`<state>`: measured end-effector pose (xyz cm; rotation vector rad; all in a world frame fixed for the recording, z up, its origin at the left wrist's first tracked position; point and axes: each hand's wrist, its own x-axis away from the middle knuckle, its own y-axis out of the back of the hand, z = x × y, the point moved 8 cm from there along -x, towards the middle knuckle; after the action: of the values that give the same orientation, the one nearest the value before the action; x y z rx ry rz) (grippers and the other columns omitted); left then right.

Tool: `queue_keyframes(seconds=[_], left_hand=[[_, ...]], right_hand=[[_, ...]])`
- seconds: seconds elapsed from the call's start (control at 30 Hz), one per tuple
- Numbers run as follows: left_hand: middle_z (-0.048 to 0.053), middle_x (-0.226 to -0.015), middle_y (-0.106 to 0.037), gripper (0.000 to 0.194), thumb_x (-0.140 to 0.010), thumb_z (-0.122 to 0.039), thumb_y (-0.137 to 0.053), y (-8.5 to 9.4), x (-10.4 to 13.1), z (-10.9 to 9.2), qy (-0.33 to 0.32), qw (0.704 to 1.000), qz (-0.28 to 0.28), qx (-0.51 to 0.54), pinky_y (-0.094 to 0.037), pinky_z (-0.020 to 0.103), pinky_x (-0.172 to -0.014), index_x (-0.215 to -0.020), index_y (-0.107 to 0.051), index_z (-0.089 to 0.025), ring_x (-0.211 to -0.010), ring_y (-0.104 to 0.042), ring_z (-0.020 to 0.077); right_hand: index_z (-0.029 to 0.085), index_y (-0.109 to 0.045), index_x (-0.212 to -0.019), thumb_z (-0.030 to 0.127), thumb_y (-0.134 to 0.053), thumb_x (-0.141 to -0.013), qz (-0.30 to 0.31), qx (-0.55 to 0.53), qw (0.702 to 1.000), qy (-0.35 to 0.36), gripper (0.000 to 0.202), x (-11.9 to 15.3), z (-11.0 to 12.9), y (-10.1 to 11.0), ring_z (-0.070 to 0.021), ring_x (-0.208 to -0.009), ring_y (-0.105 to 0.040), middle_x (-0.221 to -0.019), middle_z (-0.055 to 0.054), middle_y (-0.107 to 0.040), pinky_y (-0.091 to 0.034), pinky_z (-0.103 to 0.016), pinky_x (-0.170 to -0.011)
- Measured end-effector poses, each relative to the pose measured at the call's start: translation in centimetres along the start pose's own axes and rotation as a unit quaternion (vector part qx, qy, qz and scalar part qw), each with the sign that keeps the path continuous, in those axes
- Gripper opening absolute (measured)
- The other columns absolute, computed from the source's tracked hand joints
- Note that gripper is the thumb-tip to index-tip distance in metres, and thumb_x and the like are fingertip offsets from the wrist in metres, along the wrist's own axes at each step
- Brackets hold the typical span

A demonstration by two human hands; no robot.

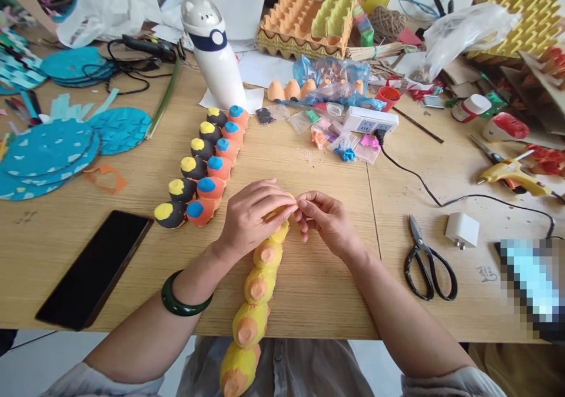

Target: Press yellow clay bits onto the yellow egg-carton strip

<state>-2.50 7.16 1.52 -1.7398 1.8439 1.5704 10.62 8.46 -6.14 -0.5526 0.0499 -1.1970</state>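
Note:
A strip of egg-carton cups (257,288), covered in yellow with bare orange tips, runs from over the table's front edge up to my hands. My left hand (253,212) curls over the strip's far end, its fingers bent around the last cups. At that same end my right hand (324,217) is closed in a pinch, fingertips meeting those of the left; whatever lies between them is too small to make out. To the left stand two finished-looking strips side by side, a black strip with yellow tips (188,166) and an orange strip with blue tips (215,163).
A phone (94,270) lies left, black-handled scissors (428,262) and a white charger (462,230) right. Behind are a power strip (371,120) with its cable, clay packets (329,138), a white bottle (216,62) and stacked egg trays (304,23). A yellow glue gun (507,172) sits far right.

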Motion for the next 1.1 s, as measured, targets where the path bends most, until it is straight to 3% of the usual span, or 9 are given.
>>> queue_keyframes(seconds=[0.17,0.33,0.6,0.7,0.83,0.97,1.1], left_hand=[[0.005,-0.096,-0.081,0.013,-0.091,-0.030,-0.076,-0.1,0.1,0.3,0.010,1.000,0.001,0.017,-0.061,0.039,-0.097,-0.102,-0.076,-0.022,-0.090,-0.074,0.0183],[0.002,-0.092,-0.081,0.007,-0.095,-0.022,-0.069,-0.2,0.2,0.3,0.011,0.999,0.004,0.031,-0.061,0.038,-0.097,-0.095,-0.076,-0.023,-0.087,-0.074,0.0170],[0.004,-0.094,-0.080,0.007,-0.095,-0.019,-0.070,-0.4,0.2,0.2,0.012,0.999,0.016,0.036,-0.060,0.032,-0.088,-0.095,-0.077,-0.021,-0.093,-0.074,0.0180],[0.004,-0.092,-0.080,0.007,-0.093,-0.018,-0.072,-0.3,0.1,0.1,0.012,0.998,0.005,0.057,-0.060,0.032,-0.087,-0.095,-0.078,-0.021,-0.091,-0.074,0.0175],[0.002,-0.090,-0.081,0.006,-0.092,-0.023,-0.074,-0.1,0.4,1.7,0.114,0.987,-0.011,0.116,-0.061,0.031,-0.084,-0.090,-0.080,-0.023,-0.088,-0.075,0.0166],[0.000,-0.092,-0.080,0.006,-0.089,-0.027,-0.077,0.1,1.6,4.2,0.258,0.944,-0.064,0.196,-0.063,0.028,-0.081,-0.092,-0.081,-0.024,-0.088,-0.075,0.0154],[0.001,-0.094,-0.080,0.009,-0.088,-0.031,-0.077,-0.5,2.0,4.6,0.288,0.930,-0.051,0.221,-0.064,0.029,-0.081,-0.093,-0.082,-0.024,-0.087,-0.075,0.0164]], right_hand=[[0.017,-0.067,-0.082,0.046,-0.085,-0.079,-0.004,-0.010,1.000,-0.010,0.035,-0.1,-0.3,0.3,-0.0082,-0.051,-0.055,-0.070,0.001,-0.067,-0.050,-0.021,-0.044],[0.016,-0.067,-0.080,0.046,-0.085,-0.078,0.004,-0.014,1.000,-0.011,0.035,-0.1,-0.2,0.0,-0.0081,-0.050,-0.054,-0.069,0.001,-0.066,-0.048,-0.020,-0.041],[0.015,-0.067,-0.078,0.046,-0.088,-0.076,0.045,-0.053,0.993,-0.093,0.037,0.0,-1.0,-0.4,-0.0046,-0.047,-0.044,-0.067,0.003,-0.062,-0.040,-0.016,-0.035],[0.015,-0.067,-0.077,0.045,-0.089,-0.074,0.043,-0.054,0.993,-0.094,0.037,0.0,-0.9,-0.3,-0.0037,-0.046,-0.042,-0.066,0.005,-0.060,-0.037,-0.015,-0.034],[0.016,-0.067,-0.076,0.047,-0.090,-0.072,0.006,-0.028,0.998,-0.054,0.038,-0.4,-0.7,0.6,-0.0057,-0.047,-0.049,-0.065,0.004,-0.062,-0.043,-0.017,-0.036],[0.015,-0.070,-0.080,0.048,-0.089,-0.072,-0.035,-0.039,0.998,-0.021,0.038,-0.7,-0.6,1.6,-0.0084,-0.052,-0.057,-0.072,0.001,-0.069,-0.052,-0.021,-0.044],[0.016,-0.074,-0.089,0.042,-0.090,-0.070,-0.029,-0.073,0.997,-0.018,0.036,-0.9,-0.6,1.7,-0.0094,-0.059,-0.062,-0.083,-0.001,-0.073,-0.056,-0.023,-0.050]])
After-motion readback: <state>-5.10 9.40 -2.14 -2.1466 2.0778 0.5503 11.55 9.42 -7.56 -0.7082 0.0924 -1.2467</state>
